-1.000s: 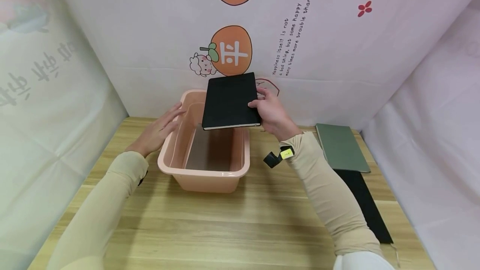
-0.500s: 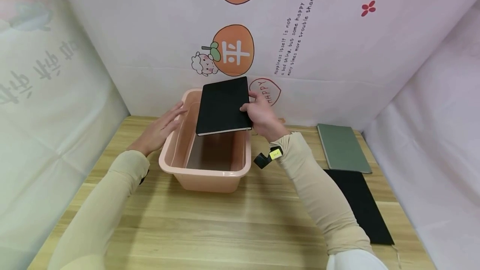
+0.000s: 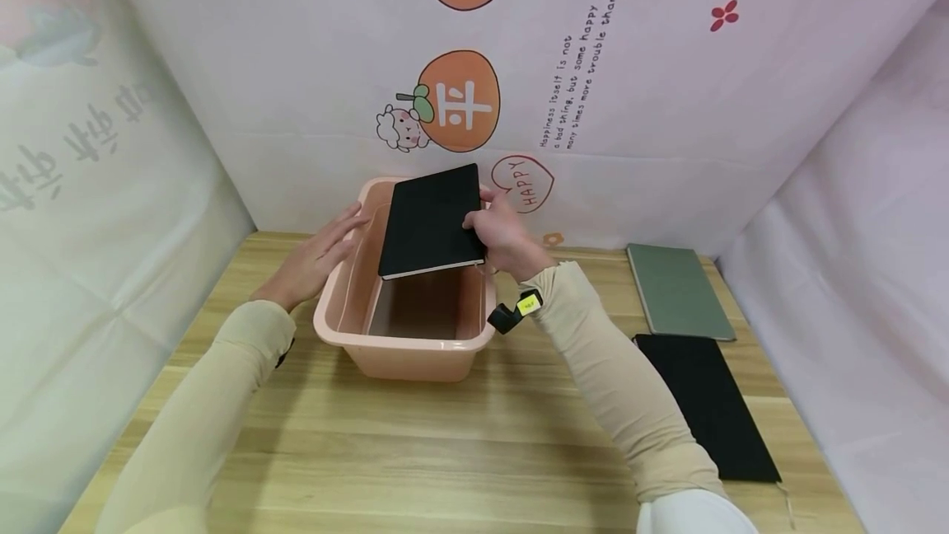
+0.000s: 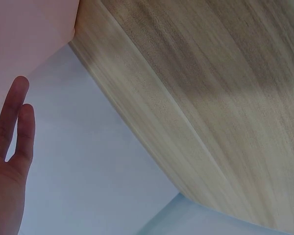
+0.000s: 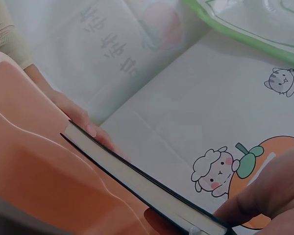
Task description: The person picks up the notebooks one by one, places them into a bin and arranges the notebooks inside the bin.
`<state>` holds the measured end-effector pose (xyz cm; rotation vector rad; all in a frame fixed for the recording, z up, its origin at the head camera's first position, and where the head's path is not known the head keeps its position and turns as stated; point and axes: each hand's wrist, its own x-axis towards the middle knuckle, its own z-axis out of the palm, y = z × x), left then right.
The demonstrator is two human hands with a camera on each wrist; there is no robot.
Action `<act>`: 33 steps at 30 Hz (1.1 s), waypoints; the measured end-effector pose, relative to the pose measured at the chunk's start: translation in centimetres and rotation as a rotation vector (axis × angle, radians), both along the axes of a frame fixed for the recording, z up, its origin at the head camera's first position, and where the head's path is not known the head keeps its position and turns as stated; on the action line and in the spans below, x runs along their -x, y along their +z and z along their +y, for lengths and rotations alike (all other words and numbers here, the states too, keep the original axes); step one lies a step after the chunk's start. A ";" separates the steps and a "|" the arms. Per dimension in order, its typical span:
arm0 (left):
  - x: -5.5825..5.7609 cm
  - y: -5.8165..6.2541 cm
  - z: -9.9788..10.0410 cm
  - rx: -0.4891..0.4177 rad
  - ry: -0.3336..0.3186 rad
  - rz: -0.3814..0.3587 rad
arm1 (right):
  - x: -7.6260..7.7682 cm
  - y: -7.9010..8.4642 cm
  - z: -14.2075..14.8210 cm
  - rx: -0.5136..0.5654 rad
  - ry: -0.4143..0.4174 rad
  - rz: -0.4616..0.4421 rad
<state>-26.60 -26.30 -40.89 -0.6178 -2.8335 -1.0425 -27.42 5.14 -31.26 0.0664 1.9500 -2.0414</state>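
A black notebook [image 3: 432,222] is held over the far part of a pink plastic bin [image 3: 406,344]. My right hand [image 3: 504,233] pinches its right edge, thumb on the cover and fingers underneath. In the right wrist view the notebook's page edges [image 5: 137,182] show between its dark covers. My left hand [image 3: 307,262] rests along the bin's left rim with its fingers extended. The left wrist view shows two straight fingers of the left hand [image 4: 12,147] beside the bin wall [image 4: 32,36]. The part of the bin under the notebook is hidden.
On the right of the wooden table [image 3: 415,460] lie a grey-green notebook [image 3: 680,291] and, nearer, another black notebook [image 3: 708,406] with a ribbon. White printed cloth [image 3: 311,81] walls the table at the back and sides.
The right hand has carried the black notebook left and slightly down, further over the bin. The left hand has stayed at the rim.
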 end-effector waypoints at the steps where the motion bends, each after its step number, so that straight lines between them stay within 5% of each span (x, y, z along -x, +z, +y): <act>1: 0.0 0.0 0.0 -0.001 -0.001 0.000 | 0.0 -0.1 -0.1 -0.005 -0.005 -0.015; 14: 0.0 -0.2 0.0 -0.004 -0.006 0.003 | 0.6 -1.1 -1.3 -0.081 0.013 -0.014; 22: -0.1 -0.1 -0.1 -0.001 0.004 -0.002 | 0.5 -1.2 -2.0 -0.108 0.010 -0.175; 33: 0.0 -0.2 -0.1 0.014 0.008 0.001 | 0.8 -1.4 -2.9 -0.143 0.042 -0.220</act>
